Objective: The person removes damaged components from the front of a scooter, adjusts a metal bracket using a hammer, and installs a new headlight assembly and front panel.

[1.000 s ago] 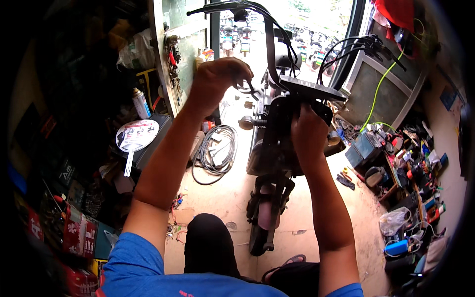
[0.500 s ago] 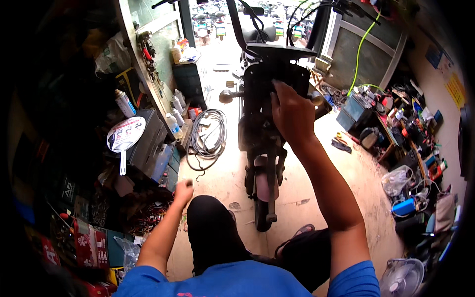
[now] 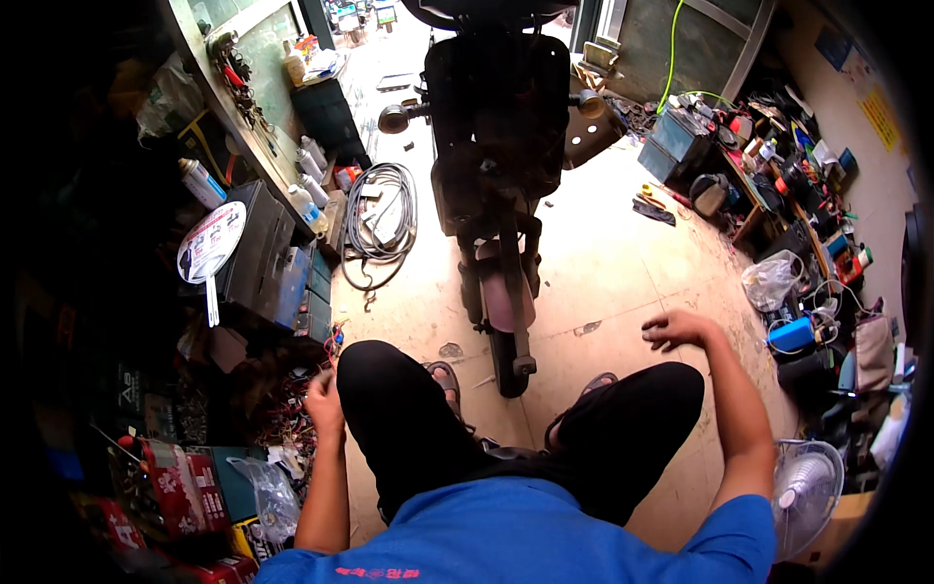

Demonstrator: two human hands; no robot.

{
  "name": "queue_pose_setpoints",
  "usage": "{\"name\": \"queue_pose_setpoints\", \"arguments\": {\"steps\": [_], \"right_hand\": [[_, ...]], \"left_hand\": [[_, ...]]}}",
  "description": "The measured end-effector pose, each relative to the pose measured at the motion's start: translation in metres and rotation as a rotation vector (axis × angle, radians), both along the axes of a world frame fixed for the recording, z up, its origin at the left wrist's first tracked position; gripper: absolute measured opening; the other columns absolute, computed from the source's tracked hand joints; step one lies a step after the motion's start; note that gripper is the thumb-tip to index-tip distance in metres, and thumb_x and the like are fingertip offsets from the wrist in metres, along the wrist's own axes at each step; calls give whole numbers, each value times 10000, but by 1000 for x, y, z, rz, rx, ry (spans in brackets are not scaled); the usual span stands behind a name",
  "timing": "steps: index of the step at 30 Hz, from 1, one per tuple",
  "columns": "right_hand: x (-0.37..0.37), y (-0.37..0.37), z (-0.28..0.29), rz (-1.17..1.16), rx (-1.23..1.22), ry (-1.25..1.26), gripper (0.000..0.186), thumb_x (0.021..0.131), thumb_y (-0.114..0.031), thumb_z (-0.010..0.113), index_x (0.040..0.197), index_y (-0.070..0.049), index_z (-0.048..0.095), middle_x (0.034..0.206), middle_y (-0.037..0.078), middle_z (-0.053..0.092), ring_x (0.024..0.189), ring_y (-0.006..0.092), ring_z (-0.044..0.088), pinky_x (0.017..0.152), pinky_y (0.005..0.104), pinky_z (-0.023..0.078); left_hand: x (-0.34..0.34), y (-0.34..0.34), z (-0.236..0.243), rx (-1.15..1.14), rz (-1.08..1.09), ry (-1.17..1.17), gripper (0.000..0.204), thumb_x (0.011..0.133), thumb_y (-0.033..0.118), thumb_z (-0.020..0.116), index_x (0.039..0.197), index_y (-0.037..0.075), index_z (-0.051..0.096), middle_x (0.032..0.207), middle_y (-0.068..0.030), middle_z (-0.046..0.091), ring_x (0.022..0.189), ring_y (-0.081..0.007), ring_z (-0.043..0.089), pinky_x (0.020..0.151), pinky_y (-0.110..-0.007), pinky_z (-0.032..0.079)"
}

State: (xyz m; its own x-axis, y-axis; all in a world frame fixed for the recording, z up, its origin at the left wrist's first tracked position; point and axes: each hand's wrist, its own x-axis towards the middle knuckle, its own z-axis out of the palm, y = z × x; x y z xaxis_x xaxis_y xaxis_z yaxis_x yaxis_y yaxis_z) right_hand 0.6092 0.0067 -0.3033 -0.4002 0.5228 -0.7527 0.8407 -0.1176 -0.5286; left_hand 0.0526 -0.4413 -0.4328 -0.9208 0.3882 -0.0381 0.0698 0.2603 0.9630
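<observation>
You are sitting before a dark motorbike (image 3: 496,117), which is standing ahead of and between your two hands, well apart from both. Your right hand (image 3: 676,333) is hovering over the pale floor (image 3: 623,292) just ahead of your right knee (image 3: 671,384), its fingers loosely spread. Your left hand (image 3: 324,404) is hanging beside your left knee (image 3: 375,380), its fingers bent; whether they are pinching anything, you cannot tell from this view. A tangle of coloured wires (image 3: 292,414) is lying near that hand, on its outer side, while a coiled cable (image 3: 409,224) is resting on the floor farther ahead of it. Beyond your right hand, a blue box (image 3: 791,335) is sitting to the right, and a white electric fan (image 3: 808,487) is standing behind it, nearer your shoulder.
</observation>
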Motion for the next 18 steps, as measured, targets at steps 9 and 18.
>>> {"name": "queue_pose_setpoints", "arguments": {"steps": [9,18], "right_hand": [[62,-166,-178,-476,432,-115,474,938,-367,753,1185,35,715,986,113,751,837,178,709,719,312,582],[87,-224,-176,-699,475,-121,445,946,-350,746,1157,40,714,967,105,745,824,169,698,714,308,575]], "left_hand": [[179,84,241,334,-800,721,262,852,-7,699,1114,13,709,1017,-164,739,955,-352,719,878,-436,571],[325,200,41,-386,-1542,38,373,943,236,661,1248,24,691,1247,-234,695,1176,-394,654,1011,-444,512]]}}
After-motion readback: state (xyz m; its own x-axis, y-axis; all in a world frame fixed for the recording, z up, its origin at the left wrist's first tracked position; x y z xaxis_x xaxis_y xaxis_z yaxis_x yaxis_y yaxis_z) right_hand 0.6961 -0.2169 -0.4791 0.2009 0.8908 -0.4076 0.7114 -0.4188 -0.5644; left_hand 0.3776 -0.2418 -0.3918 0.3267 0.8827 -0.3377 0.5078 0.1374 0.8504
